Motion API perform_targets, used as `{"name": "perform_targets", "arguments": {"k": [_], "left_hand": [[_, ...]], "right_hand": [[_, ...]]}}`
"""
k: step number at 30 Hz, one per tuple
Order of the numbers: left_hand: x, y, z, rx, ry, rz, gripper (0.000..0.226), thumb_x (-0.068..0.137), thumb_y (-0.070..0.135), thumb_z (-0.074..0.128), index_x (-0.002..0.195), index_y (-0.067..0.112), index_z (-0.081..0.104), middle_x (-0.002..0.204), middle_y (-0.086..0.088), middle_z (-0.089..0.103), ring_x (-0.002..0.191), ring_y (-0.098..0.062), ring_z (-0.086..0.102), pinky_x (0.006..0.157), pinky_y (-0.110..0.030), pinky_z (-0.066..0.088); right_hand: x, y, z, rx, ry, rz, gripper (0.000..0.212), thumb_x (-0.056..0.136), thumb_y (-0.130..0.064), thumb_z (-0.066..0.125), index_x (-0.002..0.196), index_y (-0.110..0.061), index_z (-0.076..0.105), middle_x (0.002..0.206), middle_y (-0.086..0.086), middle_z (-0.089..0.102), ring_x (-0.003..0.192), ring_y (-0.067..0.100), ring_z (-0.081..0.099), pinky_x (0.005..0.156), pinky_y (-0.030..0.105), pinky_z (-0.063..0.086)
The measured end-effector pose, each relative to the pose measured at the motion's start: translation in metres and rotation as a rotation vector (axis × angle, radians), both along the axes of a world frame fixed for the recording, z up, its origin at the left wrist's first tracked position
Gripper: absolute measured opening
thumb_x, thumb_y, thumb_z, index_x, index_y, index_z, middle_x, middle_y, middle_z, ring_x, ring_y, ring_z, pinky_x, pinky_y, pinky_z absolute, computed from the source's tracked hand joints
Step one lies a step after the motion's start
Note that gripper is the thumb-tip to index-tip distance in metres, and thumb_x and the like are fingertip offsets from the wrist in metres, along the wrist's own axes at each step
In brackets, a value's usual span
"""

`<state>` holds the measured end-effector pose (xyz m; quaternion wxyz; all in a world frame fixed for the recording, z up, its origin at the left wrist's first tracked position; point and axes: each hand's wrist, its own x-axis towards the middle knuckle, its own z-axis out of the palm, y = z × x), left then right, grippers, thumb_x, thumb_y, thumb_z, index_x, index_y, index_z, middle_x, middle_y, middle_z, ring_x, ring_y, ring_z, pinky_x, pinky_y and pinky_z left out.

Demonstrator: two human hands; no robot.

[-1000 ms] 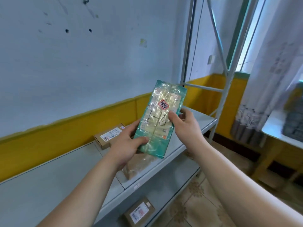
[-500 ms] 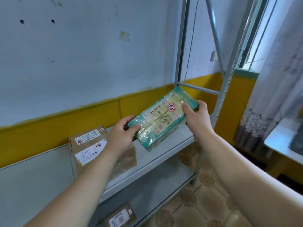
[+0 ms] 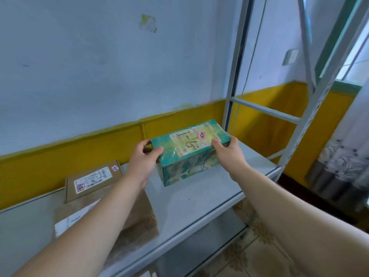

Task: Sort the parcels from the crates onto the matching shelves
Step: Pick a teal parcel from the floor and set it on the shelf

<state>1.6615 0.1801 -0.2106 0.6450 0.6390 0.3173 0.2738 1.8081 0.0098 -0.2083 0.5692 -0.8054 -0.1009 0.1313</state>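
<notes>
A green box parcel [image 3: 187, 162], wrapped in clear film and marked "1-16" on its label, lies flat on the grey metal shelf [image 3: 199, 198] near the right upright. My left hand [image 3: 142, 162] grips its left end, thumb on top. At the right end my right hand [image 3: 229, 154] holds it the same way, thumb on the label. Left of it lies a flat cardboard parcel [image 3: 92, 179] with a white label. A brown paper-wrapped parcel [image 3: 137, 220] sits in front of that one, partly hidden by my left forearm.
The shelf's perforated grey upright [image 3: 299, 136] and a cross bar [image 3: 265, 109] stand to the right. A lower shelf [image 3: 191, 250] shows beneath, above a patterned tile floor. A white and yellow wall runs close behind the shelf; curtains hang at far right.
The green parcel has gone from upright in front of me to tilted, then down flat onto the shelf. Both hands stayed on its ends. My view moved closer to the shelf.
</notes>
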Motion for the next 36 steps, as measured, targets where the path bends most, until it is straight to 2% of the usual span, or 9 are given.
{"name": "perform_targets", "arguments": {"k": [8, 12, 16, 18, 20, 22, 26, 31, 36], "left_hand": [[0.051, 0.042, -0.041, 0.075, 0.239, 0.031, 0.061, 0.091, 0.017, 0.066, 0.146, 0.026, 0.04, 0.135, 0.002, 0.054, 0.117, -0.024, 0.057, 0.096, -0.048, 0.05], [0.072, 0.05, -0.061, 0.12, 0.364, 0.066, 0.065, 0.091, 0.008, 0.064, 0.148, 0.024, 0.037, 0.142, 0.0, 0.05, 0.121, -0.022, 0.054, 0.102, -0.046, 0.046], [0.087, 0.051, -0.075, 0.141, 0.497, 0.126, 0.069, 0.093, 0.01, 0.062, 0.152, 0.023, 0.029, 0.145, 0.002, 0.046, 0.122, -0.015, 0.05, 0.091, -0.028, 0.044], [0.092, 0.053, -0.076, 0.167, 0.562, 0.145, 0.069, 0.095, 0.015, 0.06, 0.153, 0.024, 0.025, 0.146, 0.002, 0.045, 0.122, -0.014, 0.048, 0.091, -0.027, 0.041], [0.093, 0.056, -0.074, 0.214, 0.634, 0.162, 0.069, 0.095, 0.021, 0.061, 0.154, 0.024, 0.024, 0.149, 0.002, 0.042, 0.13, -0.018, 0.046, 0.1, -0.031, 0.039], [0.088, 0.056, -0.072, 0.291, 0.757, 0.149, 0.069, 0.094, 0.027, 0.061, 0.153, 0.023, 0.026, 0.153, -0.001, 0.038, 0.136, -0.022, 0.041, 0.109, -0.035, 0.035], [0.06, 0.048, -0.068, 0.456, 0.99, 0.144, 0.069, 0.093, 0.04, 0.06, 0.151, 0.018, 0.031, 0.157, -0.006, 0.031, 0.141, -0.024, 0.034, 0.113, -0.034, 0.029], [0.005, 0.039, -0.067, 0.629, 1.213, 0.21, 0.063, 0.089, 0.057, 0.045, 0.142, 0.024, 0.044, 0.15, -0.005, 0.041, 0.137, -0.027, 0.035, 0.111, -0.047, 0.03], [-0.028, 0.024, -0.074, 0.488, 1.342, 0.245, 0.073, 0.087, 0.071, 0.04, 0.15, 0.038, 0.021, 0.162, 0.009, 0.01, 0.149, -0.023, 0.004, 0.113, -0.065, 0.006]], "right_hand": [[0.07, 0.048, -0.044, -0.131, 0.06, 0.182, 0.032, 0.097, -0.038, 0.057, 0.115, -0.028, 0.032, 0.11, 0.0, 0.06, 0.098, 0.023, 0.063, 0.088, 0.044, 0.054], [0.104, 0.075, -0.068, -0.203, 0.062, 0.322, 0.038, 0.095, -0.035, 0.06, 0.123, -0.021, 0.038, 0.11, 0.0, 0.058, 0.097, 0.023, 0.06, 0.087, 0.041, 0.051], [0.133, 0.095, -0.087, -0.3, 0.057, 0.487, 0.05, 0.095, -0.035, 0.062, 0.133, -0.014, 0.038, 0.121, 0.006, 0.056, 0.099, 0.023, 0.055, 0.084, 0.034, 0.045], [0.144, 0.103, -0.093, -0.328, 0.035, 0.535, 0.058, 0.093, -0.039, 0.064, 0.138, -0.013, 0.037, 0.132, 0.01, 0.053, 0.111, 0.028, 0.055, 0.093, 0.038, 0.045], [0.152, 0.109, -0.094, -0.405, -0.091, 0.568, 0.071, 0.091, -0.042, 0.064, 0.146, -0.012, 0.031, 0.144, 0.013, 0.043, 0.13, 0.032, 0.044, 0.107, 0.042, 0.038], [0.152, 0.112, -0.087, -0.496, -0.342, 0.632, 0.084, 0.091, -0.042, 0.063, 0.155, -0.015, 0.017, 0.157, 0.012, 0.024, 0.146, 0.031, 0.021, 0.116, 0.043, 0.023], [0.14, 0.127, -0.072, -0.624, -0.723, 0.925, 0.086, 0.091, -0.061, 0.053, 0.158, -0.029, 0.01, 0.167, 0.005, 0.001, 0.153, 0.026, -0.008, 0.122, 0.048, -0.002], [0.115, 0.148, -0.084, -0.853, -0.79, 1.056, 0.09, 0.089, -0.077, 0.038, 0.159, -0.033, 0.002, 0.167, 0.005, -0.008, 0.153, 0.032, -0.01, 0.119, 0.06, -0.005], [0.095, 0.165, -0.091, -0.867, -0.873, 1.026, 0.08, 0.097, -0.067, 0.035, 0.159, -0.031, -0.001, 0.167, 0.009, -0.007, 0.152, 0.036, -0.008, 0.118, 0.06, -0.002]]}}
